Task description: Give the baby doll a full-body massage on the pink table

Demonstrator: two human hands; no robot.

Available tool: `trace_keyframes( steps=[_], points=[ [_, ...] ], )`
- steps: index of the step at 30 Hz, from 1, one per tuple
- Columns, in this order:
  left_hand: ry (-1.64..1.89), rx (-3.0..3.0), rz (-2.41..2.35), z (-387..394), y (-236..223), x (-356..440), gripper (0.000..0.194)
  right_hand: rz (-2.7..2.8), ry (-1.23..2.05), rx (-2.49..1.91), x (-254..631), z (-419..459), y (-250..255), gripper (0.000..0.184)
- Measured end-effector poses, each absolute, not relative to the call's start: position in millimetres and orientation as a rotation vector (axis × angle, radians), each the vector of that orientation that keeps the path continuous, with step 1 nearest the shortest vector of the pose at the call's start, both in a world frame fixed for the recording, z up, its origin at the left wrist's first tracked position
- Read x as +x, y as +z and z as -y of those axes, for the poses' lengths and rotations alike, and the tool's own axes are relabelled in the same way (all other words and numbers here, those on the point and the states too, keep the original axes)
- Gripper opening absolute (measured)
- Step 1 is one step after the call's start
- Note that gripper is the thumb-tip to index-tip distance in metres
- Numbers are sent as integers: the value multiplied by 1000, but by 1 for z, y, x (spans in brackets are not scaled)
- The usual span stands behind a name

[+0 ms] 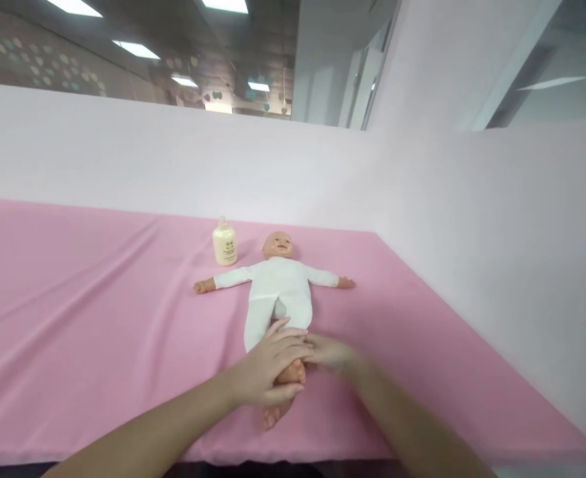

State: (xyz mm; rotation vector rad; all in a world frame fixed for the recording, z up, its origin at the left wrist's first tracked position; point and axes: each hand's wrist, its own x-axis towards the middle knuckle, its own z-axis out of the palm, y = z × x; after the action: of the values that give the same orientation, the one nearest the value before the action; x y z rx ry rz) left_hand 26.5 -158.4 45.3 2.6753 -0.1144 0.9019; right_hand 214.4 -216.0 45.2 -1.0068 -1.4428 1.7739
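Note:
A baby doll [280, 282] in a white body with bare head, hands and feet lies on its back, arms spread and legs toward me. My left hand [270, 365] wraps over one lower leg, its fingers across the top and its thumb below the doll's raised foot [293, 372]. From the other side, my right hand [330, 352] closes on the same leg; its fingertips are partly hidden under my left fingers. The doll's other foot [275, 415] rests below my left thumb.
A cream-coloured pump bottle [224, 244] stands beside the doll's head, to the left. Pink cloth [98, 318] with creases covers the table. A white wall [173, 159] with windows rises behind, and another wall [521, 265] runs along the right side.

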Motion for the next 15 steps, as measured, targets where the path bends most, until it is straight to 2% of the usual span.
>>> trace_keyframes(
  steps=[2, 3, 9, 15],
  points=[
    [911, 2648, 100, 162, 49, 29, 33, 1386, 1814, -999, 217, 214, 41, 43],
    [914, 2634, 75, 163, 50, 30, 31, 1358, 1844, -1004, 219, 213, 39, 43],
    [964, 2611, -29, 161, 56, 45, 39, 1343, 1964, -1004, 229, 207, 29, 53],
    [992, 2533, -184, 137, 73, 77, 38, 1244, 1958, -1052, 234, 202, 33, 80]
  ],
)
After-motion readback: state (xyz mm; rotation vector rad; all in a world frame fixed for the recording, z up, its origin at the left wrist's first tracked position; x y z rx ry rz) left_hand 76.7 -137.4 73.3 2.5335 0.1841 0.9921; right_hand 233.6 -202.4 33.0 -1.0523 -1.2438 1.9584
